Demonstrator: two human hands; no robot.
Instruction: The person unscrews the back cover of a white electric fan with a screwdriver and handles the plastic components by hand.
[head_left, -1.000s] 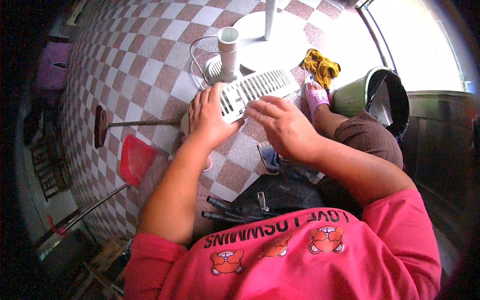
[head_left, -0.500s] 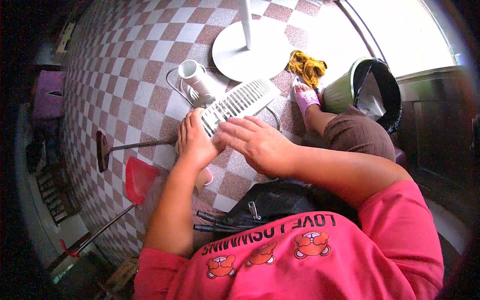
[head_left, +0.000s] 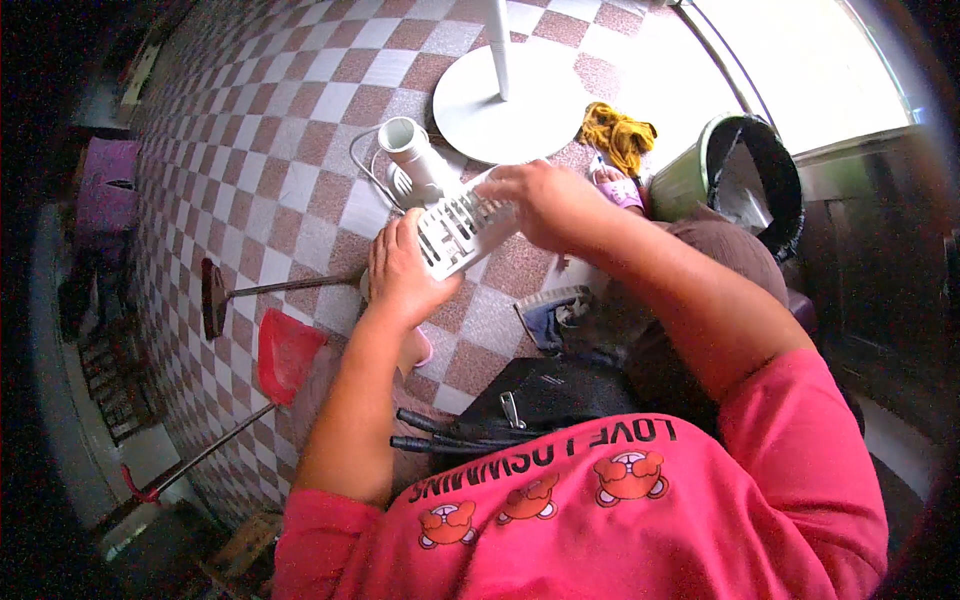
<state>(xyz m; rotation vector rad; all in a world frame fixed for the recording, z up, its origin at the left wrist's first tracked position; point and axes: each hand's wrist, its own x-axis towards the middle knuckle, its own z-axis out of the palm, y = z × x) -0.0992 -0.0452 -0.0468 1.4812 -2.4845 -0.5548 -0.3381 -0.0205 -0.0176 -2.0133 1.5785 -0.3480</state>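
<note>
Panel (head_left: pixel 455 242) with slots sits gripped in the left hand (head_left: pixel 402 268), the right hand (head_left: pixel 548 203) blurred over it, grip unclear.

You hold the white panel (head_left: pixel 452 245) by its near end in your left hand (head_left: pixel 398 268); dark slots cross its face. It slants away rightward from that grip, partly hidden by your right hand (head_left: pixel 548 205). Just beyond the grip leans the white tube (head_left: pixel 415 160), mouth open.

Black capital lettering (head_left: pixel 543 458) stands upside down on the pink shirt (head_left: pixel 720 500); its middle seems creased.
</note>
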